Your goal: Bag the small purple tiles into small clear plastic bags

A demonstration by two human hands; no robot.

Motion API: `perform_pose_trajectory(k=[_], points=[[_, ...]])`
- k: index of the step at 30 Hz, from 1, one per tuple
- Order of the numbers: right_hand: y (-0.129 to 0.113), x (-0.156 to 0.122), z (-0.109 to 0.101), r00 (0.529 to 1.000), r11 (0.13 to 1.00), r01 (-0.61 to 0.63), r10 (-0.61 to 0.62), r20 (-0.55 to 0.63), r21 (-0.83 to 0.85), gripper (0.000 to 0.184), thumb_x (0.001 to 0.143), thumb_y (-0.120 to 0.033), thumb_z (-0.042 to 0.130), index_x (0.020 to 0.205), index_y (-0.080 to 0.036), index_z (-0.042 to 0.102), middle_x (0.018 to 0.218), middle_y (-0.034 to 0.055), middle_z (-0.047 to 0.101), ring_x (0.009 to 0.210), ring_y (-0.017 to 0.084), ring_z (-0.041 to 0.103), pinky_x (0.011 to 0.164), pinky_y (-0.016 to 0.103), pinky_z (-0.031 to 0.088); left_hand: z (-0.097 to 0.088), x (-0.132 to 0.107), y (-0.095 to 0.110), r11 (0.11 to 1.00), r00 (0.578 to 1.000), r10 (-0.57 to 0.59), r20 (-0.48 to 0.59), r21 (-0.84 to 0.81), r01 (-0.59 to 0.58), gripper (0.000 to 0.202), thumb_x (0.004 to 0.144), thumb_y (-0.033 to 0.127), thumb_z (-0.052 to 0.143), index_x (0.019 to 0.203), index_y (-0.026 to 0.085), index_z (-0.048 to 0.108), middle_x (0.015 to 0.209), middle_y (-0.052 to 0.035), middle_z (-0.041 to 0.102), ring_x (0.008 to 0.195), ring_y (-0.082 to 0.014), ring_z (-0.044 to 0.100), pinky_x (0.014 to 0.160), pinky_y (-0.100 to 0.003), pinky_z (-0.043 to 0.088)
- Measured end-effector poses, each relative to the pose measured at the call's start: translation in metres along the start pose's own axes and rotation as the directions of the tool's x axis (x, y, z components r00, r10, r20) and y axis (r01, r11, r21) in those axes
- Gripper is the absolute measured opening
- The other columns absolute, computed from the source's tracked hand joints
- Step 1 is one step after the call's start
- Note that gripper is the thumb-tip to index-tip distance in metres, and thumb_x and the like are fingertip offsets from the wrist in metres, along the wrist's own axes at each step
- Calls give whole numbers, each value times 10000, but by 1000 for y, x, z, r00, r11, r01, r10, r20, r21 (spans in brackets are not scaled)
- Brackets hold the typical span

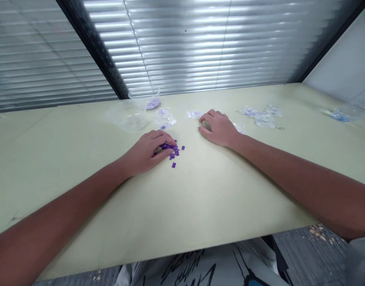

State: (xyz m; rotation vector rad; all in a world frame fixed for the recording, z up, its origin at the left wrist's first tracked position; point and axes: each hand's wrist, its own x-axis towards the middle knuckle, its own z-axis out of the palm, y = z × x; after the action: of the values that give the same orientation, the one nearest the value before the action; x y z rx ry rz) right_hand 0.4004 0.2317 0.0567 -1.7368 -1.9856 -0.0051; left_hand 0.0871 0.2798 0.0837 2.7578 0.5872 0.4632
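Small purple squares (169, 147) lie in a loose heap on the table, a few scattered at its right side. My left hand (148, 152) is cupped around the left of this heap, palm down. Its thumb and fingers are apart, with squares between them; whether any are held under the palm is hidden. To the right, my right hand (218, 128) rests on the table with curved fingers, and bare tabletop shows in the gap by its thumb. A small clear packet (194, 114) lies just beyond its fingertips. Another packet (239, 127) is partly hidden behind this hand.
A clear plastic cup (144, 93) with pale purple pieces (153, 103) stands at the back, beside another clear container (127, 115). Small packets (165, 118) lie near it, more packets (261, 115) further right. A plastic bottle (356, 105) lies at far right. Window blinds (182, 43) border the table.
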Motion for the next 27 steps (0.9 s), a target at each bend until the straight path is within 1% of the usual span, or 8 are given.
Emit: perform_pose_trajectory(k=[4,6,9,12,19,27], points=[[-2,0,-1,1000,1000,-21,21,-3,-6,311,978,-375,552,1204,-219,697,1299,153,696,1200,367,610,1064,544,447,2,-1,0,1000,999,-6,-31,15,7,281,1102,317,470,1205,279,729,1259,-60,746,1178,-268,674,1070,-462,499],[-2,0,0,999,999,-32,32,-7,-11,301,978,-379,555,1193,-223,697,1293,150,701,1194,366,611,1056,539,449,3,-1,0,1000,999,-13,-46,22,14,286,1099,295,462,1197,278,730,1251,-56,747,1156,-263,681,1055,-456,508],[-2,0,1,999,999,-40,39,-19,-17,291,984,-387,549,1180,-231,696,1293,154,700,1188,370,604,1037,539,449,3,-1,-1,999,998,-23,-65,21,24,261,1081,305,496,1164,282,742,1231,-50,751,1128,-262,691,1037,-448,522],[-2,0,2,999,999,-36,36,-20,-23,300,987,-387,541,1187,-227,697,1294,159,695,1188,373,599,1039,541,445,3,-1,-2,999,998,-32,-62,18,33,252,1079,317,508,1167,286,741,1227,-49,751,1115,-259,694,1037,-446,523],[-1,1,1,1000,1000,-5,5,3,-15,327,994,-373,528,1219,-201,693,1301,175,680,1196,379,593,1051,543,448,3,-1,-3,1000,999,-19,-43,1,19,246,1083,346,530,1202,276,734,1240,-60,739,1142,-265,682,1067,-457,502],[1,1,3,1000,1000,8,-9,-4,-9,316,987,-360,531,1208,-199,689,1299,173,677,1191,376,593,1050,539,452,2,-2,0,1000,999,-23,-34,12,23,244,1078,368,548,1211,276,731,1248,-61,732,1160,-278,672,1069,-467,493]])
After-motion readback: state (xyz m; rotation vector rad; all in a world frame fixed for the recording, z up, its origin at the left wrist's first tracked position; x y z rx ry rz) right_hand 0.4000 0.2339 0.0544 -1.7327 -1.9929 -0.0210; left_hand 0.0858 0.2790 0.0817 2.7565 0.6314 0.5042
